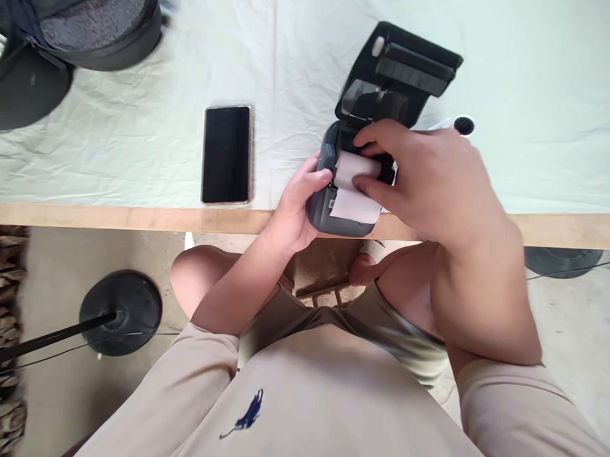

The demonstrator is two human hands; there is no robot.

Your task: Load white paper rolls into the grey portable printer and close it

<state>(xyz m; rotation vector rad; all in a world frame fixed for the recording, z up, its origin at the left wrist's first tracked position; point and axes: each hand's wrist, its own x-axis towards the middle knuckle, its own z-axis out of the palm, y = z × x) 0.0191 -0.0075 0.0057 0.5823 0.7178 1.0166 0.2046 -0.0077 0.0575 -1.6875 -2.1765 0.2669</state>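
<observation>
A dark grey handheld printer (320,212) is held at the table's front edge, its black lid (415,59) swung up and back. My left hand (298,205) grips its left side, thumb on the rim of the compartment. Inside lies a roll of white paper (357,169), and a loose strip of it hangs over the printer's front. My right hand (427,173) reaches in from the right, with its thumb against the roll and its fingers bent over the far end of the compartment. The fingertips are partly hidden there.
A phone (227,154) with a dark screen lies left of the printer on the pale cloth (290,68). An open black case (111,35) sits at the back left. Behind my right hand is a small round black-and-white object (464,125). A black stand base (120,312) is on the floor.
</observation>
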